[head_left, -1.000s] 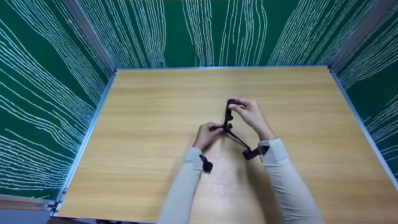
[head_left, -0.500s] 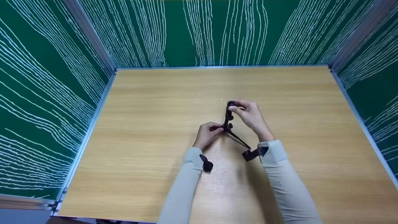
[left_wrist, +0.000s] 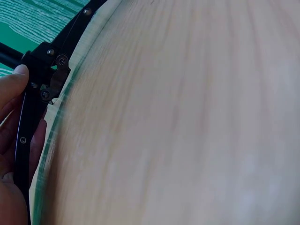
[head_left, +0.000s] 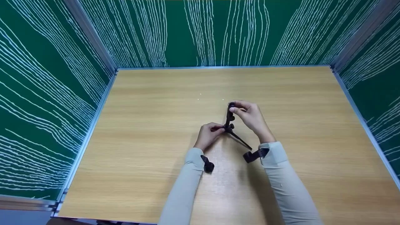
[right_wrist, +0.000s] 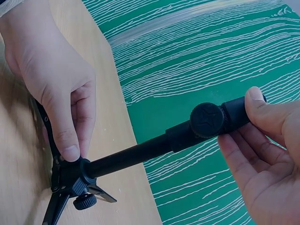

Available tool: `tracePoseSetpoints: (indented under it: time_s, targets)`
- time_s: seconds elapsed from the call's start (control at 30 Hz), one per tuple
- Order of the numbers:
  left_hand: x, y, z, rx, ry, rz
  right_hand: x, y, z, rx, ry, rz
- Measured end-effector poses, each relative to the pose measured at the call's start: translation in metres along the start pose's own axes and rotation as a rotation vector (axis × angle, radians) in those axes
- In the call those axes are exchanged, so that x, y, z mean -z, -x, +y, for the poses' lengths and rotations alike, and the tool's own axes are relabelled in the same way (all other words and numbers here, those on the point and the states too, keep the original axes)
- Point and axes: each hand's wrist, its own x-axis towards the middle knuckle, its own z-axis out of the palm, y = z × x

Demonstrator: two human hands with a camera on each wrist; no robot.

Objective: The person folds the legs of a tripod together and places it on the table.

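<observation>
A small black tripod stand (head_left: 229, 120) is held over the middle of the table, its legs spread and its post rising toward the right hand. My left hand (head_left: 208, 136) pinches the leg hub; in the left wrist view its thumb (left_wrist: 14, 86) lies against the hinge joint (left_wrist: 44, 65). The top end of the post is gripped between thumb and fingers of my right hand (head_left: 252, 118). In the right wrist view, a round knob (right_wrist: 207, 120) sits near the top and a smaller knob (right_wrist: 85, 201) by the hub. The left palm hides part of one leg.
The wooden table (head_left: 140, 131) bears a few tiny white specks (head_left: 200, 94) beyond the hands. Green panels with white wavy lines (head_left: 175, 34) stand at the back and both sides. Black wrist cameras (head_left: 208, 166) are strapped to both sleeves.
My right hand and the top of the post have come slightly lower, toward the hub. My left hand stays where it was, still pinching the stand.
</observation>
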Motion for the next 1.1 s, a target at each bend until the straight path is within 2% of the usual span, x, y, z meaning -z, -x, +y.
tracePoseSetpoints:
  time_s: [0.33,0.57,0.8,1.1]
  targets:
    - [0.002,0.000,0.001,0.019,0.029,-0.017,-0.003,0.003,-0.001,-0.006,-0.008,0.023]
    - [0.000,0.000,0.000,0.023,0.053,-0.019,-0.004,0.014,-0.026,0.002,0.018,0.031]
    - [-0.001,-0.001,0.002,0.030,0.057,-0.018,-0.004,0.004,0.004,0.006,0.008,0.049]
    - [-0.003,-0.001,0.004,0.027,0.013,-0.010,-0.005,0.004,0.006,0.012,-0.007,0.062]
